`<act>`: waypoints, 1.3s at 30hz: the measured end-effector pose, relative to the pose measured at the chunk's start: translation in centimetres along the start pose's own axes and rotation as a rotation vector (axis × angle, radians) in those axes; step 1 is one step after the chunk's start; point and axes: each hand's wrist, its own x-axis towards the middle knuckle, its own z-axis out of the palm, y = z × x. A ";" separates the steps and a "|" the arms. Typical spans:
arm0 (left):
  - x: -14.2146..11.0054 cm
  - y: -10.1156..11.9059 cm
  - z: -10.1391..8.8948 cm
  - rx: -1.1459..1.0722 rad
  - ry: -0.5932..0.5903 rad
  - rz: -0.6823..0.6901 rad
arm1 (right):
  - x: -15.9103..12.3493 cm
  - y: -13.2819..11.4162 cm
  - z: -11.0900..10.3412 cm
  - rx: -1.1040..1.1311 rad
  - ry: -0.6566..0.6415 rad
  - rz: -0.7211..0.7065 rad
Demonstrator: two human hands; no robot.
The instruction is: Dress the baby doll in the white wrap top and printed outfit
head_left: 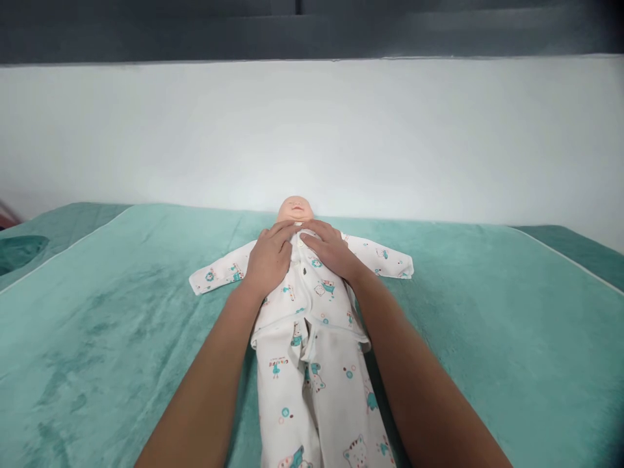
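Note:
A baby doll (295,208) lies on its back with its head at the far end. It wears a white printed baby jacket (285,296) and matching printed pants (336,390). Across the upper left of the jacket rests my left hand (270,255), its fingers stretched toward the collar. My right hand (329,246) lies on the upper right side, thumb apart from the fingers. Both hands press flat on the cloth and hold nothing that I can see. The jacket's sleeves spread out to either side. Below my hands its front edges run down the middle.
A teal plush cover (463,312) spreads under the doll and out to both sides. Behind the head stands a white wall (312,130), with a dark band (146,36) along the top. At the far left lies a darker green item (22,252).

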 end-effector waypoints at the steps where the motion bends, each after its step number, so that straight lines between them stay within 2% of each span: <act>1: 0.0 0.1 0.0 0.008 0.005 -0.004 | 0.0 -0.1 0.0 0.006 0.000 0.026; 5: -0.2 0.3 0.0 0.075 0.022 -0.004 | -0.3 -0.4 0.0 0.021 0.020 0.062; 10: -0.3 0.7 -0.2 0.165 0.063 0.060 | -0.5 -0.6 -0.2 0.054 0.015 0.097; 13: -0.4 0.9 -0.2 0.121 0.061 0.062 | -0.6 -0.9 -0.3 0.075 0.026 0.111; 22: -0.6 0.4 0.1 -0.025 0.141 -0.053 | -0.8 -1.1 -0.4 0.199 0.103 0.122; 29: -1.1 0.6 -0.2 -0.226 0.204 0.041 | -0.9 -0.6 0.1 0.320 0.276 -0.042; 32: -1.8 0.9 -0.6 -0.255 0.293 -0.055 | -1.2 -1.0 -0.3 0.314 0.334 -0.085; 35: -2.7 1.7 -1.4 -0.324 0.389 -0.279 | -2.0 -2.5 -1.6 0.334 0.377 -0.075; 37: -3.3 2.4 -2.1 -0.414 0.377 -0.365 | -3.0 -3.9 -2.8 0.290 0.359 -0.026; 39: -3.6 3.1 -2.8 -0.514 0.288 -0.351 | -4.5 -5.4 -3.9 0.138 0.255 0.035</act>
